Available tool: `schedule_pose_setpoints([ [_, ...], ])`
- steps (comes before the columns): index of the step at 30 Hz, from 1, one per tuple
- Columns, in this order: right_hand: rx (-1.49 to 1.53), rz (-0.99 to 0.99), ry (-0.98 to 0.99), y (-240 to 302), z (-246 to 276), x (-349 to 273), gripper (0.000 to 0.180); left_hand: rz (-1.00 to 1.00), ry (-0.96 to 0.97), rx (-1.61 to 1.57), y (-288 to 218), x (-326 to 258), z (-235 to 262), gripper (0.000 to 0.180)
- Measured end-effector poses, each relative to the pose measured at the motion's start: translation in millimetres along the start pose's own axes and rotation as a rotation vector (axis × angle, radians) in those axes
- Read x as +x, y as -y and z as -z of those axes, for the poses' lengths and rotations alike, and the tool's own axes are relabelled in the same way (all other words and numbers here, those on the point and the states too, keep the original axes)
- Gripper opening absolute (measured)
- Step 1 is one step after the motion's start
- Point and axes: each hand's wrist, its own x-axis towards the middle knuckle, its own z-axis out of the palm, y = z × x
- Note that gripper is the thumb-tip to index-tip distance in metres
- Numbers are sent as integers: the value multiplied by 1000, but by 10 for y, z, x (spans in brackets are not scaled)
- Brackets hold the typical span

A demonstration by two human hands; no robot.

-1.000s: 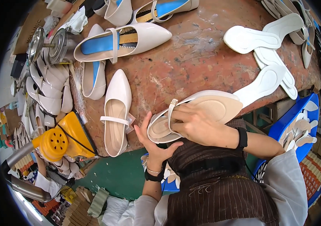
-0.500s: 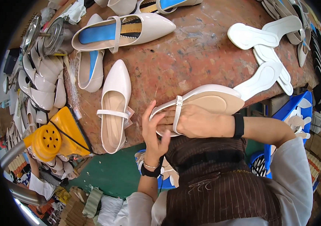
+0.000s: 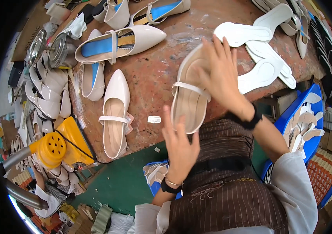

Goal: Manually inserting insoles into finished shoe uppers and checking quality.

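A pale beige strap shoe [image 3: 191,111] sits between my hands at the front edge of the table, its opening and tan lining facing up. My left hand [image 3: 181,150] is at the heel, fingers apart, one of them reaching over the heel. Across the toe end lies my right hand [image 3: 222,80], its fingers stretched out and its thumb blurred over the shoe. The toe is partly hidden by this hand. To the left stands a matching pale shoe [image 3: 115,113] with a strap. A small white label [image 3: 154,119] lies between the two shoes.
White insoles [image 3: 261,76] lie at the right. More pale shoes [image 3: 123,45], some with blue inside, are at the back left. A yellow machine part [image 3: 62,144] stands by the left edge. Blue bins [image 3: 306,128] holding shoe parts are below the table.
My right hand has come out of the shoe and moved up to its toe end. The shoe has turned from sideways to upright in view. The white label now shows on the table.
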Motion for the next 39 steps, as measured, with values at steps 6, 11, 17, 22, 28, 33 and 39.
schedule_pose_setpoints([
  [6, 355, 120, 280, 215, 536, -168, 18, -39, 256, 115, -364, 130, -45, 52],
  [11, -16, 195, 389, 314, 427, -845, 29, -121, 383, 237, -326, 127, -119, 35],
  [17, -30, 114, 503, 114, -82, -164, 34, -149, 335, 246, -333, 195, -63, 41],
  [22, -228, 182, 196, 169, 42, -596, 40, -130, 380, 205, -340, 208, -60, 43],
  [28, -415, 229, 227, 247, -57, -558, 44, -155, 393, 156, -208, 201, -79, 40],
  [33, -331, 104, 574, 131, -155, -172, 51, -143, 274, 185, -296, 201, -67, 38],
  [39, -491, 176, 372, 139, -280, -188, 28, -169, 326, 196, -341, 202, -58, 46],
])
